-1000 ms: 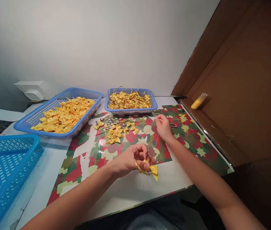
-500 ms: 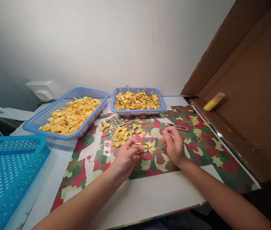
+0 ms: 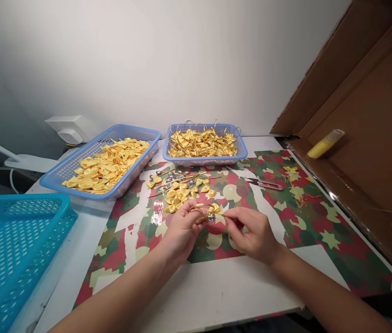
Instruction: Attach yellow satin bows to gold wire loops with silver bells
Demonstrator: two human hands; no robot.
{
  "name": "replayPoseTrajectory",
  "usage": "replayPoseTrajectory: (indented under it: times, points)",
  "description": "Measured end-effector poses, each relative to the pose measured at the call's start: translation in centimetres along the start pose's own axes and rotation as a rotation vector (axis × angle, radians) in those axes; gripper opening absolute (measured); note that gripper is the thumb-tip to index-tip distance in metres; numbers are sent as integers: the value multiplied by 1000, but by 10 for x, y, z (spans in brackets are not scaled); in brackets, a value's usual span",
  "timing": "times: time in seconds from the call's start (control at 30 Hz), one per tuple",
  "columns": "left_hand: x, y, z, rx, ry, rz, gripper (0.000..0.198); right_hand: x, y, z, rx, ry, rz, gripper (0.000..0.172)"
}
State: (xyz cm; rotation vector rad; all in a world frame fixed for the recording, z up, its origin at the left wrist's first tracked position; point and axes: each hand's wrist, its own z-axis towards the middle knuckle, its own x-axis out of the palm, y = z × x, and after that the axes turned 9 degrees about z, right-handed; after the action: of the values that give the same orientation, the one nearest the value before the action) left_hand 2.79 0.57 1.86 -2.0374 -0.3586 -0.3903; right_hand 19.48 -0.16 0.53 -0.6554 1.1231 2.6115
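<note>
Over red-and-green patterned table paper (image 3: 303, 217), left hand (image 3: 182, 229) and right hand (image 3: 253, 233) are pinching one small yellow satin bow with gold cord (image 3: 210, 210), fingers narrow.

Small handcraft assembly station. The counter (image 3: 217, 286) is covered in gift-wrap paper (image 3: 303, 217). Blue plastic baskets (image 3: 78, 190) are heaped with yellow ribbon bows (image 3: 106, 164), thread snips (image 3: 265, 184) lie out, a cardboard sheet (image 3: 372, 92) forms the side wall, and a wall socket (image 3: 67, 129) sits on the plain white wall.

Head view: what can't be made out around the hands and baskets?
Head view, all:
- Yellow bow: middle hidden by left hand fingers.
- Right hand grip: whatever it pinches is too thin to see.
- Teal basket: cut off by the left edge.
- Small silver pieces: too small to identify.
</note>
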Motion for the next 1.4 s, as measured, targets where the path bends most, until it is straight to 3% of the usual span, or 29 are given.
replayPoseTrajectory:
  times: [0.33, 0.67, 1.1, 1.4]
  points:
    - [-2, 1, 1, -60, -17, -19, 30, -1, 1, 0, 14, -5, -9, 18]
    - [-4, 5, 1, 0, 21, 27, 30, -3, 0, 0, 0, 12, 10, 18]
    - [-8, 5, 0, -201, 89, 1, 33, -9, 1, 4, -41, 57, 101, 16]
    - [-7, 4, 2, -173, 92, 42, 35, -10, 1, 5, -58, 91, 64, 19]
